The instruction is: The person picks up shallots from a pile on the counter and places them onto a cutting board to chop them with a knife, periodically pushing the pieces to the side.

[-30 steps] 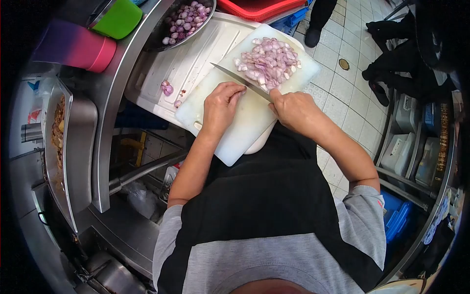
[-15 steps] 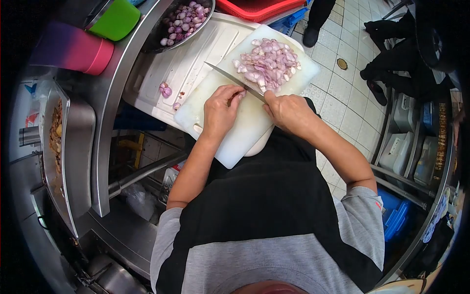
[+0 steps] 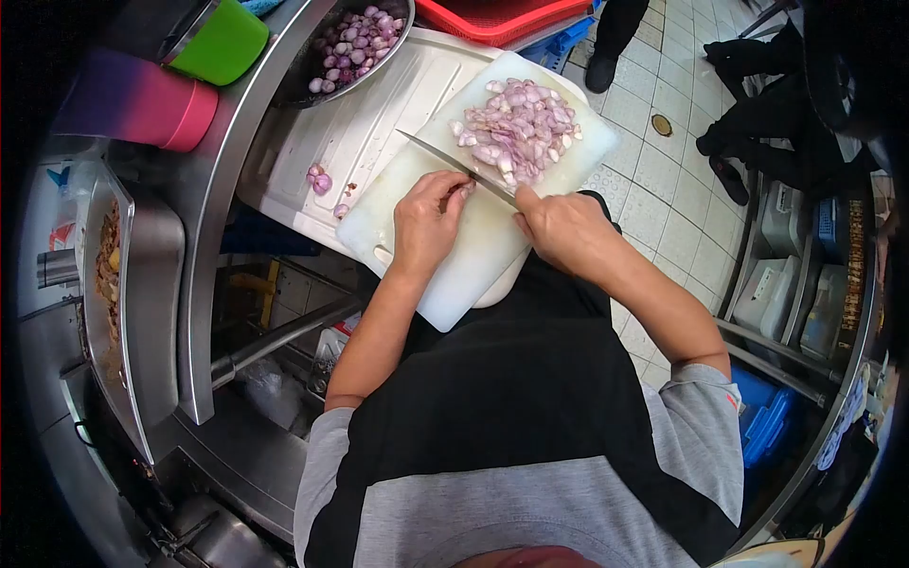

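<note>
My right hand (image 3: 568,229) grips a knife (image 3: 447,157) by its handle, with the blade slanting up and left across the white cutting board (image 3: 454,279). My left hand (image 3: 428,220) is closed in a pinch just below the blade. A small shallot (image 3: 468,187) shows between its fingertips, mostly hidden by them. Beyond the blade, at the board's far end, lies a heap of peeled, cut shallots (image 3: 521,123). A few unpeeled shallots (image 3: 322,183) and bits of skin lie on the white tray left of the board.
A metal bowl (image 3: 409,36) of purple shallots stands on the white tray (image 3: 445,64), beside a red basket (image 3: 507,33). At left are a steel counter edge (image 3: 197,312), a pink-and-purple container (image 3: 189,114) and a green one (image 3: 232,43). Other people's legs (image 3: 615,38) stand on the tiled floor.
Both hands and the knife stay close to the same place, with the right hand shifted slightly down. The shallot heap no longer touches the right hand's fingers.
</note>
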The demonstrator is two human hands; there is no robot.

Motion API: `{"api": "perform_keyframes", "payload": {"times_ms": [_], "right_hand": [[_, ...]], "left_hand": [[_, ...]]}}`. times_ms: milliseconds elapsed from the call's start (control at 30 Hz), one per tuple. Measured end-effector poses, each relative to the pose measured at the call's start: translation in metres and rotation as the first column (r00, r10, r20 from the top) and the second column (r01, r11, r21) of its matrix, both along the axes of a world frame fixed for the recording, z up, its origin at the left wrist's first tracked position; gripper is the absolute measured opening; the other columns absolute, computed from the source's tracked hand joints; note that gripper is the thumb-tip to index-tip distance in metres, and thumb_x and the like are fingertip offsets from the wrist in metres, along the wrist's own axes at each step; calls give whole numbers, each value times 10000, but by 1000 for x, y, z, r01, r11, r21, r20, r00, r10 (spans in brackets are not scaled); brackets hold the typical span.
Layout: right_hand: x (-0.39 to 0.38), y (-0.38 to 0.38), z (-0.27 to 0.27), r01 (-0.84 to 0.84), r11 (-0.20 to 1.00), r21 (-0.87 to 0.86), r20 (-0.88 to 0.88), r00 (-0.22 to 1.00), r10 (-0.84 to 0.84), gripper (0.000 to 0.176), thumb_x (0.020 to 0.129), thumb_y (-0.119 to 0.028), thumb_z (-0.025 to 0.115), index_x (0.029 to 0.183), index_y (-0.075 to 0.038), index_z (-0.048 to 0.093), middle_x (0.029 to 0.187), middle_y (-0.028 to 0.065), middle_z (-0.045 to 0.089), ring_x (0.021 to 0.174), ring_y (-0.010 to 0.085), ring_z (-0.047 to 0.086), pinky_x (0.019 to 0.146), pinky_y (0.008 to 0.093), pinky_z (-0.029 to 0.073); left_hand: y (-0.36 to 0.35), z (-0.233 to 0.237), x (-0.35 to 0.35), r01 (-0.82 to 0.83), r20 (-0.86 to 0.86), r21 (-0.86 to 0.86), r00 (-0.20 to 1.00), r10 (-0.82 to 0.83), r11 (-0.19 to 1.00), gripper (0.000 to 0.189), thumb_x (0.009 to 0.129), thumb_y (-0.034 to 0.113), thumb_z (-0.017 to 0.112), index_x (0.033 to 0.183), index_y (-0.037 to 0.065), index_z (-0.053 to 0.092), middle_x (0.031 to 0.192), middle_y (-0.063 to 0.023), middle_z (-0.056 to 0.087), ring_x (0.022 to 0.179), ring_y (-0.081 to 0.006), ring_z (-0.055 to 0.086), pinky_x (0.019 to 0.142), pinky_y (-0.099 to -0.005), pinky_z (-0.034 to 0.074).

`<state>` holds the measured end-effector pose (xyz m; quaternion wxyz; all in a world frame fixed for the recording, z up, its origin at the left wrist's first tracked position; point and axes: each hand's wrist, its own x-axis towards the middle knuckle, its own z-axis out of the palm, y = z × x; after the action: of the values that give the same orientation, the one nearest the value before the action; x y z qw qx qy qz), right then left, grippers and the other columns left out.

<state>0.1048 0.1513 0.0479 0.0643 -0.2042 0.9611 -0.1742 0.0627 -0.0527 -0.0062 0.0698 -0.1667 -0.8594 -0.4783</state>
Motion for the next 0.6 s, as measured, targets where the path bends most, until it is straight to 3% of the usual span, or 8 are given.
{"api": "perform_keyframes", "payload": {"times_ms": [167,233,300,467,533,600], "right_hand": [[12,5,7,20,1000,-1,23,1000,-20,213,933,-182,578,919,12,493,618,197,634,611,390,662,546,491,521],[8,1,-10,27,999,-34,3,1000,-27,212,931,-179,582,919,12,491,615,196,632,605,389,660,540,490,519],[-5,-3,-27,41,997,-62,-6,999,-41,223,943,-201,578,924,-3,476,627,196,632,603,404,644,549,504,510],[4,6,4,-3,1000,-1,4,1000,3,206,931,-175,582,909,8,489,613,195,633,609,392,665,535,482,525],[11,7,10,-7,1000,15,16,1000,7,207,932,-177,580,907,7,491,615,196,635,612,391,667,535,479,527],[13,7,11,25,999,20,62,998,-26,207,935,-180,577,912,7,491,617,194,638,613,387,668,534,474,528]], "left_hand": [[0,-1,-1,4,-29,-5,1000,-4,1000,145,852,22,689,995,14,713,983,-129,706,793,-251,707,725,-322,570],[0,-2,-1,-6,-15,-20,1000,6,1000,135,860,19,708,990,-17,716,965,-117,713,805,-184,708,735,-283,573],[0,-2,-1,-3,-14,-9,1000,3,1000,134,859,13,706,989,-18,715,966,-116,713,806,-184,709,735,-282,574],[1,-3,1,-15,8,23,1000,15,1000,133,857,0,706,988,-20,713,964,-113,712,810,-181,708,739,-281,574],[0,-6,0,-14,-18,18,1000,14,1000,142,848,6,687,988,7,711,980,-130,708,796,-251,709,721,-322,571],[-1,-4,-1,-11,-27,8,1000,12,1000,141,847,5,687,986,6,710,979,-130,708,793,-251,709,720,-323,572]]}}
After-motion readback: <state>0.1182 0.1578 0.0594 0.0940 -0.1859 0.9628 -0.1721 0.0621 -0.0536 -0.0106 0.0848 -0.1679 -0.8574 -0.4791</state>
